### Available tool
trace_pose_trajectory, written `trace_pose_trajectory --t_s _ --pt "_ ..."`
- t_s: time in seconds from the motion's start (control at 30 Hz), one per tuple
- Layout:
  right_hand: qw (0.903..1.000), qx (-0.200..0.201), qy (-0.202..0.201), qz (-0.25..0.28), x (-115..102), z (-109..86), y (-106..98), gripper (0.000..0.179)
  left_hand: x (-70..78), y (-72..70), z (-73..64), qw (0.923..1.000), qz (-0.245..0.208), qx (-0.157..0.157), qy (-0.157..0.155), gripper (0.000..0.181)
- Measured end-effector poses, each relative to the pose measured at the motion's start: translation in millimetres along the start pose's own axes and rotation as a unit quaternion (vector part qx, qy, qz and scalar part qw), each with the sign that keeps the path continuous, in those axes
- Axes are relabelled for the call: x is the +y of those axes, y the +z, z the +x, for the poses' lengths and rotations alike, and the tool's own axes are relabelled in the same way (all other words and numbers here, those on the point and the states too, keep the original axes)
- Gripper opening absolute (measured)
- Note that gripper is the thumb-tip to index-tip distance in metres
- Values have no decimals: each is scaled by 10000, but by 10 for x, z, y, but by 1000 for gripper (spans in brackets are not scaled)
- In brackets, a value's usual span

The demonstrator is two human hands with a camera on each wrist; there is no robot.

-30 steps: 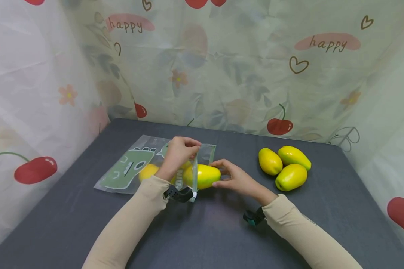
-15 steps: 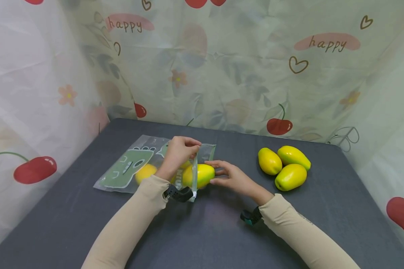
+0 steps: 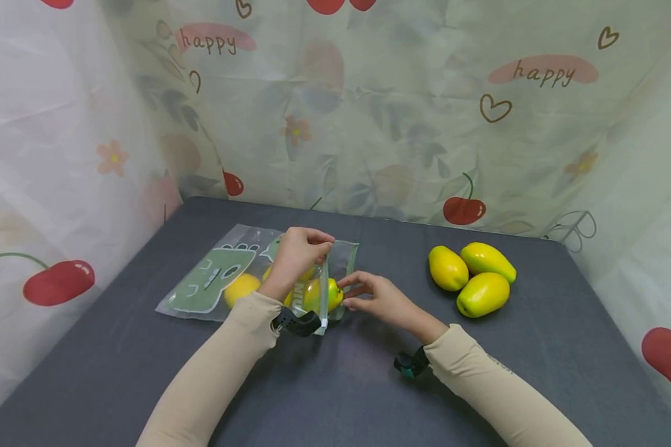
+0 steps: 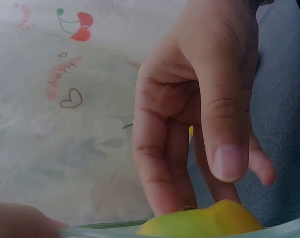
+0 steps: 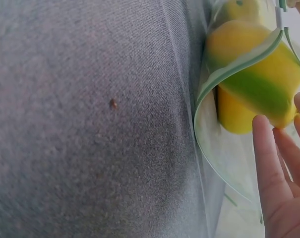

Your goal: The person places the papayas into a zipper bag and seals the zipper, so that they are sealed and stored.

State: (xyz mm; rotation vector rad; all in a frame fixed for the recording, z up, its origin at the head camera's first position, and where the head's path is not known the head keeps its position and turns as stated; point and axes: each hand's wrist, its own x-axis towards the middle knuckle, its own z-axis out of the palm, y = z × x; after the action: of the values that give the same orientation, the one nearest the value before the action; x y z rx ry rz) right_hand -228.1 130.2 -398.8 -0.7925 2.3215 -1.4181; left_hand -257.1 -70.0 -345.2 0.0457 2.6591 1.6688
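Observation:
A clear zip bag (image 3: 198,288) with a green cartoon print lies on the table, its mouth facing right. My left hand (image 3: 292,259) pinches the upper edge of that mouth and lifts it. Several yellow mangoes are inside, one showing as a round end (image 3: 240,287) through the plastic. Another mango (image 5: 261,74), yellow with a green patch, lies mostly inside, its tip at the opening. The fingertips of my right hand (image 3: 381,300) touch or nearly touch that tip, fingers loosely spread and not wrapped round it. Part of the fruit is hidden behind my left wrist.
Three more mangoes, a left one (image 3: 448,269), a back one (image 3: 489,262) and a front one (image 3: 483,295), sit together at the right on the dark grey table (image 3: 358,397). A printed curtain (image 3: 369,124) stands behind, with a thin cable (image 3: 578,226) at the far right corner.
The mango at the opening has slid left, deeper into the bag, with my right hand following it. The right fingers have loosened from around its end. My left hand stays put.

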Motion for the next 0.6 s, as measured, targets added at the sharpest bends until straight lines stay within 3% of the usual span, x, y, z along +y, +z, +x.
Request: trace_pose_trajectory --t_s 0.6 --pt "9979 -369 -2 -533 31 -34 35 31 11 4 -21 10000 -12 26 48 13"
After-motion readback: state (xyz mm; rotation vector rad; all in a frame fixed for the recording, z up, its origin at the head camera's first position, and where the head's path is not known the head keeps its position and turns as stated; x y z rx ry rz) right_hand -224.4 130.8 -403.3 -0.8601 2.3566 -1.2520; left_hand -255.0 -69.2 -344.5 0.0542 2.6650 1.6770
